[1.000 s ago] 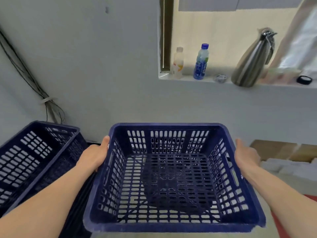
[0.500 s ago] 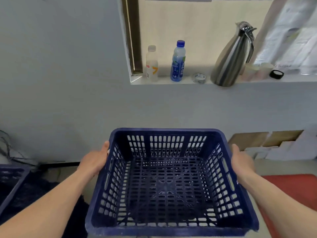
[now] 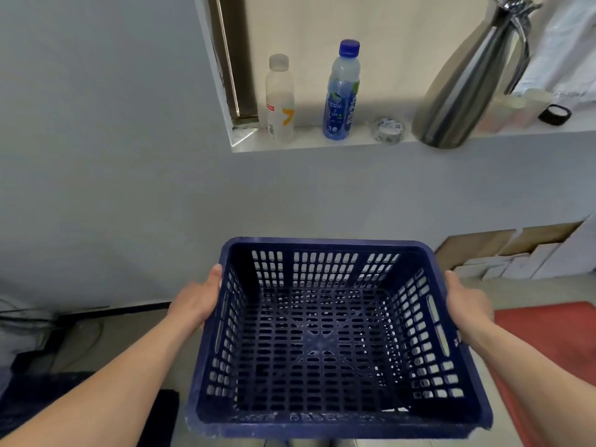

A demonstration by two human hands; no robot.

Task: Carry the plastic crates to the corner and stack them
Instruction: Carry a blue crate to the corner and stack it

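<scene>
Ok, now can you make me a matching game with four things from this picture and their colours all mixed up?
Things:
1. crate
2. jug
3. mat
4. pale bottle

Colours:
a. red
b. shiny silver
c. dark blue
d. milky white

Right pairs: 1-c, 2-b, 3-a, 4-d.
</scene>
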